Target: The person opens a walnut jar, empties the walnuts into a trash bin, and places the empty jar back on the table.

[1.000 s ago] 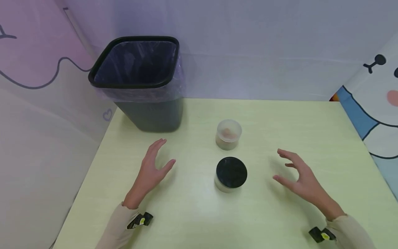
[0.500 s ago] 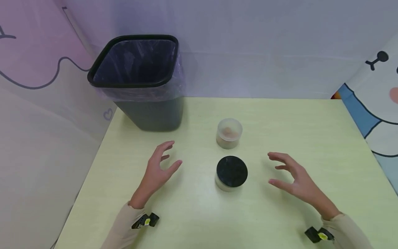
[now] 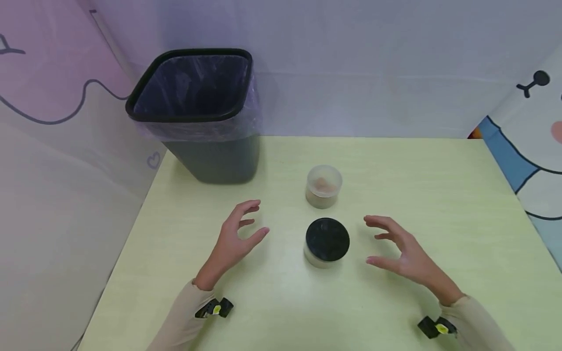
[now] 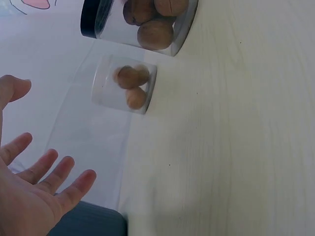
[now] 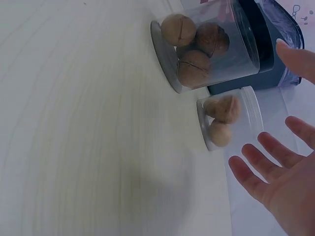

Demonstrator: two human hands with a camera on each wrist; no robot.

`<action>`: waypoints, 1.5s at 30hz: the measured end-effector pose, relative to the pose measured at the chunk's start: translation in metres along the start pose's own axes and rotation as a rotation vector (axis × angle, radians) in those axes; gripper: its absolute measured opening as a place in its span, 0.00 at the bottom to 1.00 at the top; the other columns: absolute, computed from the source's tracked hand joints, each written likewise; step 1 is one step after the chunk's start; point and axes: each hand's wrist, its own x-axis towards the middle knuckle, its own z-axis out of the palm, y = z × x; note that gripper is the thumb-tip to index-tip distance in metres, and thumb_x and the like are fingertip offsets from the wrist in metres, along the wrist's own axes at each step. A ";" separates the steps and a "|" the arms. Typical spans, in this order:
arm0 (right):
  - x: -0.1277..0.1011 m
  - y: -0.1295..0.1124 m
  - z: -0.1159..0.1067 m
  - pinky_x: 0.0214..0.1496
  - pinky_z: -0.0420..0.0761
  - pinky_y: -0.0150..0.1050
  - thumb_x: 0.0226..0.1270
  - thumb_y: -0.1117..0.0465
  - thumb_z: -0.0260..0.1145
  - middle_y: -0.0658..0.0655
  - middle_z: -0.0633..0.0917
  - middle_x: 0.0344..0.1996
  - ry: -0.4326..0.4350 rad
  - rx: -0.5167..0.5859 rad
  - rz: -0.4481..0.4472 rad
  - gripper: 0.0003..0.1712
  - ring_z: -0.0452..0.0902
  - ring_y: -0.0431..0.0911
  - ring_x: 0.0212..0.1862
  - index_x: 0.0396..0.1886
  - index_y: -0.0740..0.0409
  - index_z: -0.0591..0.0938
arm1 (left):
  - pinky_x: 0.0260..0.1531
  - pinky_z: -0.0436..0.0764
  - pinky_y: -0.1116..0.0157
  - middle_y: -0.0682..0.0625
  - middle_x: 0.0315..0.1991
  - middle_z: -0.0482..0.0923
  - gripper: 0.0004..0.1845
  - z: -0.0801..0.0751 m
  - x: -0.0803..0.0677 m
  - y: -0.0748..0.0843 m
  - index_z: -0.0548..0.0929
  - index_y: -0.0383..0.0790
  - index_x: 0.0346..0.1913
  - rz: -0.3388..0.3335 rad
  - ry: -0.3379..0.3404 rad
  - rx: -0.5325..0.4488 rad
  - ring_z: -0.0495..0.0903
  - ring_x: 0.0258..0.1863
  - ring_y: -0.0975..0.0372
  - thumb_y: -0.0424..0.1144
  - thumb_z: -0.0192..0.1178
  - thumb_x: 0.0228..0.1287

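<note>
A clear jar with a black lid [image 3: 327, 242] stands in the middle of the pale green table [image 3: 439, 195]; several brown nuts show inside it [image 4: 147, 19] [image 5: 197, 49]. Behind it stands a smaller clear jar with a translucent lid [image 3: 323, 186], also with nuts in it [image 4: 127, 86] [image 5: 226, 118]. My left hand [image 3: 237, 236] hovers open to the left of the black-lidded jar, fingers spread [image 4: 44, 182]. My right hand [image 3: 397, 248] hovers open to its right, fingers spread [image 5: 275, 172]. Neither hand touches a jar.
A black waste bin with a clear plastic liner [image 3: 197, 112] stands at the table's back left corner. Soft printed walls enclose the table on the left, back and right. Bare tabletop lies to the right of the jars.
Both hands have moved inward toward the black-lidded jar, the left from the left and the right from the right. The jars and bin have not moved.
</note>
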 end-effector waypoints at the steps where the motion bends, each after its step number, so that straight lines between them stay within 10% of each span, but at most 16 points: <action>1: 0.000 0.001 0.001 0.55 0.74 0.35 0.46 0.71 0.76 0.51 0.71 0.63 -0.001 0.005 0.000 0.47 0.65 0.46 0.63 0.67 0.57 0.65 | 0.54 0.73 0.48 0.42 0.59 0.70 0.31 0.001 0.000 0.000 0.68 0.34 0.63 0.006 -0.004 0.002 0.69 0.59 0.47 0.30 0.66 0.56; 21: 0.014 -0.002 0.029 0.52 0.77 0.45 0.41 0.67 0.80 0.59 0.71 0.62 -0.034 -0.001 -0.031 0.51 0.66 0.47 0.61 0.67 0.56 0.64 | 0.54 0.75 0.55 0.56 0.61 0.68 0.31 0.017 0.013 -0.032 0.69 0.50 0.64 0.084 -0.114 -0.032 0.69 0.60 0.55 0.41 0.67 0.57; 29: 0.024 -0.021 0.039 0.51 0.77 0.48 0.36 0.71 0.80 0.59 0.71 0.61 -0.064 0.046 -0.031 0.53 0.66 0.41 0.61 0.66 0.66 0.63 | 0.54 0.74 0.51 0.51 0.61 0.69 0.31 0.022 0.011 -0.010 0.69 0.43 0.63 0.060 -0.154 -0.037 0.69 0.60 0.54 0.35 0.68 0.56; 37: 0.032 0.008 0.057 0.56 0.75 0.41 0.35 0.57 0.84 0.49 0.72 0.61 -0.095 0.002 0.005 0.57 0.68 0.42 0.60 0.68 0.49 0.63 | 0.53 0.75 0.51 0.47 0.60 0.70 0.30 0.026 0.012 0.009 0.69 0.37 0.62 0.055 -0.186 -0.030 0.70 0.59 0.50 0.32 0.67 0.56; 45: 0.040 -0.009 0.067 0.60 0.71 0.48 0.31 0.63 0.85 0.52 0.76 0.57 -0.076 0.021 -0.042 0.54 0.70 0.40 0.59 0.63 0.57 0.68 | 0.53 0.75 0.56 0.54 0.60 0.69 0.32 0.034 0.016 -0.021 0.70 0.44 0.63 0.086 -0.190 -0.029 0.70 0.59 0.59 0.39 0.69 0.55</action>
